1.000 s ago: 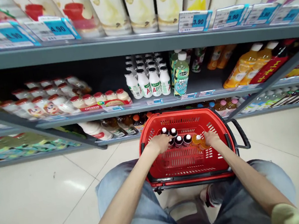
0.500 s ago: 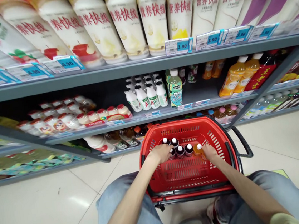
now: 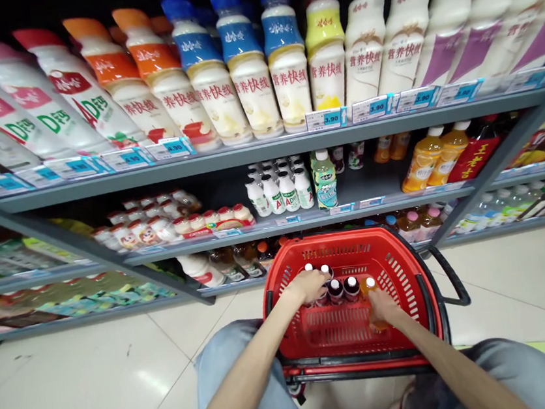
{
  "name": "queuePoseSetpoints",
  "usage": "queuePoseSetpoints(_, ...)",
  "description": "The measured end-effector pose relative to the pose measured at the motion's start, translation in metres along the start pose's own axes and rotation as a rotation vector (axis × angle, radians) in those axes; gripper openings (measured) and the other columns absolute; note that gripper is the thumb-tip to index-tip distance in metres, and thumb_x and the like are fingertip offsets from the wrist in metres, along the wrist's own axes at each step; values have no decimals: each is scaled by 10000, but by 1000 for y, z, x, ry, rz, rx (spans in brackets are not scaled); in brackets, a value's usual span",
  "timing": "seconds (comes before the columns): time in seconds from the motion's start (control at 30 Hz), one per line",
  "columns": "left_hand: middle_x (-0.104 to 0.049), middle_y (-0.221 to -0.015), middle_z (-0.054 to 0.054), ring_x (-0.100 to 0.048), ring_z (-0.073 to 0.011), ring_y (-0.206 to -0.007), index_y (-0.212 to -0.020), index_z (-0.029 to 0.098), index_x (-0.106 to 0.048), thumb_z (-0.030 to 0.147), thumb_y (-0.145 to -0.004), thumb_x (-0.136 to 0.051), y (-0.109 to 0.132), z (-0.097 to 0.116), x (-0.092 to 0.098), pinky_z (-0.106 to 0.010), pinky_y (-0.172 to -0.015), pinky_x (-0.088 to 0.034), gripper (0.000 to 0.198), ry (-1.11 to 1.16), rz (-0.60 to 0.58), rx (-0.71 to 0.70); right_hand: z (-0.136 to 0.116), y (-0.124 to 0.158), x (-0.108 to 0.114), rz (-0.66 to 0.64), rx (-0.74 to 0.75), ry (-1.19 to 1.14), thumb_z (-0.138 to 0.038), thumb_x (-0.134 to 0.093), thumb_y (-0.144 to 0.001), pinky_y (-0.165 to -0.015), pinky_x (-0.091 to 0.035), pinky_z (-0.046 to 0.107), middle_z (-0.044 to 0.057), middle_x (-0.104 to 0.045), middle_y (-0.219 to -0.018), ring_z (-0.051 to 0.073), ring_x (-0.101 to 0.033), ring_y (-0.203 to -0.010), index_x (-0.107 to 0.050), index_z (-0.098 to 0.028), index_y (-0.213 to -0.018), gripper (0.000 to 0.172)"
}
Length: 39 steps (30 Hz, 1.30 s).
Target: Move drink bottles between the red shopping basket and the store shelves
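A red shopping basket (image 3: 352, 346) stands on the floor between my knees. Inside it are several dark bottles with white caps (image 3: 336, 292) and orange bottles (image 3: 370, 284). My left hand (image 3: 314, 285) reaches over the dark bottles at the basket's left, fingers bent around a bottle top; its fingertips partly cover the bottles. At the right, my right hand (image 3: 383, 307) is closed on an orange bottle, whose lower part shows beneath the fingers. Another orange bottle with a white cap stands just behind that hand.
Shelves of drinks (image 3: 266, 149) rise beyond the basket, with white milk bottles (image 3: 289, 91) on top. A green bottle (image 3: 324, 179) and orange juice bottles (image 3: 422, 161) stand on the middle shelf. The basket's black handle (image 3: 450, 276) sticks out right.
The view has tilted up, showing more of the top shelf. My right hand has pulled an orange bottle nearer to me; my left hand has shifted slightly right over the dark bottles.
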<state>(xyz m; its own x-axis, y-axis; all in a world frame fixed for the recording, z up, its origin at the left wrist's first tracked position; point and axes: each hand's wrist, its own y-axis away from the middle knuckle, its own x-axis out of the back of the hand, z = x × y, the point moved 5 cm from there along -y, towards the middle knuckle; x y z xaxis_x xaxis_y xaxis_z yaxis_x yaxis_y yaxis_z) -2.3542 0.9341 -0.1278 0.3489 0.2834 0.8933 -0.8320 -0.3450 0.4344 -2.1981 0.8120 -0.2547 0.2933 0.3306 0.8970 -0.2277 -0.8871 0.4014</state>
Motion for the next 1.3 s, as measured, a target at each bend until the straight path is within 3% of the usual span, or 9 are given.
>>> queuePoseSetpoints(0.2,-675,-1311,-150,-673,-310,-1181,-1325,220,-598,295,-910,-603,-1,10,6,-409,-972,-538,422,20,-4,-55,-35,22,39,35,107,-160,-221,-786,-625,-754,-519,308,149,-676,-1076,278,-690,-971,-659,-139,-964,371)
queuePoseSetpoints(0.3,-611,-1414,-158,-623,-315,-1265,-1426,233,-506,314,-772,-793,-2,10,-1,-395,-1006,-523,719,94,-76,-76,-50,36,74,126,226,-285,-259,-733,-649,-781,-490,264,58,-671,-1007,199,-656,-927,-609,-187,-893,284)
queuePoseSetpoints(0.47,-532,-1494,-183,-546,-348,-1351,-1458,218,-443,315,-522,-954,0,4,-11,-427,-1092,-458,1071,336,-116,-154,-37,54,126,298,219,-1123,-307,-647,-637,-466,-422,219,-44,-542,-709,116,-528,-557,-468,-222,-782,245)
queuePoseSetpoints(0.63,-655,-1349,-95,-634,-290,-1215,-1394,228,-486,375,-619,-889,11,7,19,-374,-1052,-461,886,485,169,-190,-5,62,154,435,182,-1681,-286,-744,-560,-346,-419,186,-52,-507,-831,45,-436,-494,-469,-205,-750,344)
queuePoseSetpoints(0.9,-721,-1190,-60,-694,-258,-1027,-1351,210,-547,350,-736,-766,37,57,40,-355,-912,-522,668,712,375,-163,21,69,174,627,137,-1933,-377,-879,-629,-270,-183,116,-78,-577,-778,-27,-232,-384,-594,-194,-816,387)
queuePoseSetpoints(0.97,-724,-1169,-57,-692,-245,-994,-1321,196,-573,353,-746,-777,40,65,42,-351,-892,-524,630,840,389,-166,16,69,177,669,190,-1993,-424,-873,-678,-317,-275,118,-70,-610,-765,-5,-324,-413,-624,-211,-854,371)
queuePoseSetpoints(1.03,-721,-1153,-63,-682,-237,-986,-1278,170,-597,375,-757,-791,39,71,43,-351,-892,-524,593,992,414,-169,5,69,179,700,292,-2016,-482,-847,-721,-502,-487,160,-38,-676,-851,53,-549,-579,-655,-233,-913,368)
queuePoseSetpoints(1.13,-699,-1195,-87,-666,-237,-1030,-1294,147,-576,400,-782,-792,32,76,41,-357,-926,-523,611,1221,466,-211,-25,67,174,546,442,-1953,-598,-802,-735,-823,-582,325,28,-728,-1028,182,-685,-904,-678,-238,-976,450)
queuePoseSetpoints(1.3,-647,-1300,-145,-638,-269,-1134,-1380,122,-512,489,-868,-706,23,77,27,-409,-1003,-514,659,1296,482,-217,-58,63,152,255,351,-1725,-393,-922,-608,-832,-568,378,87,-745,-1035,250,-705,-926,-676,-194,-1003,506)
